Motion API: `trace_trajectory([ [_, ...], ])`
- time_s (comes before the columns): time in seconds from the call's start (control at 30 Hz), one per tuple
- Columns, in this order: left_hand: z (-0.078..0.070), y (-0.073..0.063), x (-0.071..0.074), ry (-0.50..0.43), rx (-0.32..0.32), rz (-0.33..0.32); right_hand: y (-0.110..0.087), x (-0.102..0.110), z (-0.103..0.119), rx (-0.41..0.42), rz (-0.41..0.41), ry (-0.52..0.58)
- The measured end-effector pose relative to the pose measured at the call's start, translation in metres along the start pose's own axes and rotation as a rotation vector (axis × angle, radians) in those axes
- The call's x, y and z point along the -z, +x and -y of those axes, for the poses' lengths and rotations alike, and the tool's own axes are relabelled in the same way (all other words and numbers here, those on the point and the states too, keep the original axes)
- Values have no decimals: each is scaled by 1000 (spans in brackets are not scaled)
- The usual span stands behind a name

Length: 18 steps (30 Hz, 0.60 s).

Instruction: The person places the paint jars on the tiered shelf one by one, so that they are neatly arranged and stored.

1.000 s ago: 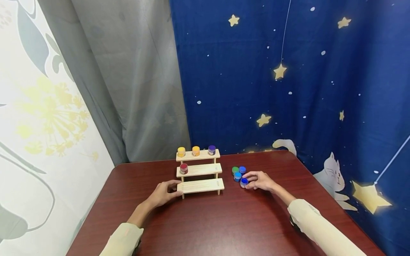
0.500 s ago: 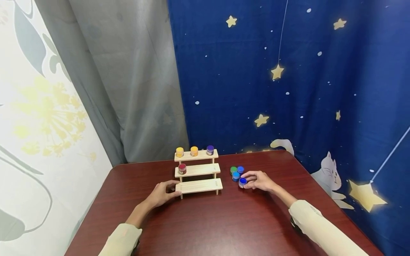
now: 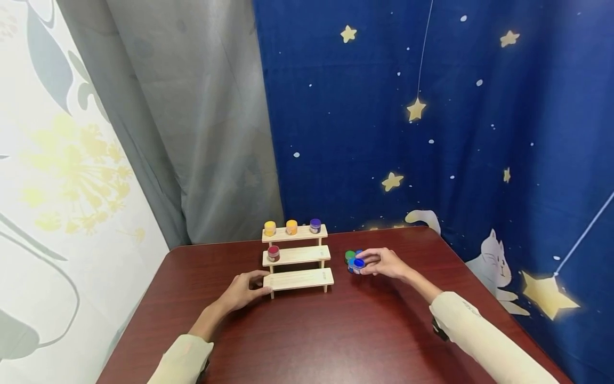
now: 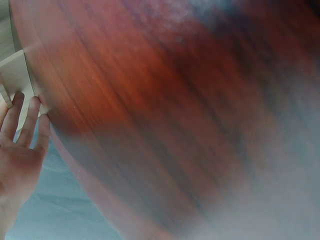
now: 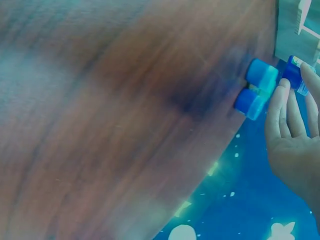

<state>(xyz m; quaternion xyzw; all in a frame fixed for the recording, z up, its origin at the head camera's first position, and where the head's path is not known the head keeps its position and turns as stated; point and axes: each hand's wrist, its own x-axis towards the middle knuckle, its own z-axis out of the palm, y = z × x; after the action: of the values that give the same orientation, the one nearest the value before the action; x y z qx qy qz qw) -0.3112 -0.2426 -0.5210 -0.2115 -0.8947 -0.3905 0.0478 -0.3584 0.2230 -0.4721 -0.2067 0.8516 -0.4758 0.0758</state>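
My left hand (image 3: 245, 291) grips the left end of the lowest step of a three-tier wooden display stand (image 3: 298, 279), thumb at the front edge and fingers behind. In the left wrist view, its fingers (image 4: 28, 120) reach against the pale wood. My right hand (image 3: 386, 264) pinches a small dark blue paint jar (image 3: 358, 263) between thumb and fingertips, lid up. That jar overlaps a light blue jar (image 3: 352, 265) in the head view. A green jar (image 3: 350, 256) and another blue jar (image 3: 359, 253), partly hidden by the fingers, stand just behind.
Yellow (image 3: 270, 229), orange (image 3: 291, 228) and purple (image 3: 315, 226) jars stand on the top step. A dark red jar (image 3: 273, 253) is at the left of the middle step. The reddish-brown table (image 3: 307, 341) backs onto a grey curtain (image 3: 225, 160) and a blue starry curtain (image 3: 345, 133).
My right hand has lifted the dark blue jar slightly and carried it left, so it now overlaps the light blue jar. My left hand stays on the stand.
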Motion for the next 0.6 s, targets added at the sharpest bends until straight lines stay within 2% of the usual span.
trace_trajectory([
  [0.23, 0, 0, 0, -1, 40, 8, 10, -3, 20, 16, 4, -22],
  [0.6, -4, 0, 1, -4, 38, 15, 29, -18, 38, 66, 17, -56],
])
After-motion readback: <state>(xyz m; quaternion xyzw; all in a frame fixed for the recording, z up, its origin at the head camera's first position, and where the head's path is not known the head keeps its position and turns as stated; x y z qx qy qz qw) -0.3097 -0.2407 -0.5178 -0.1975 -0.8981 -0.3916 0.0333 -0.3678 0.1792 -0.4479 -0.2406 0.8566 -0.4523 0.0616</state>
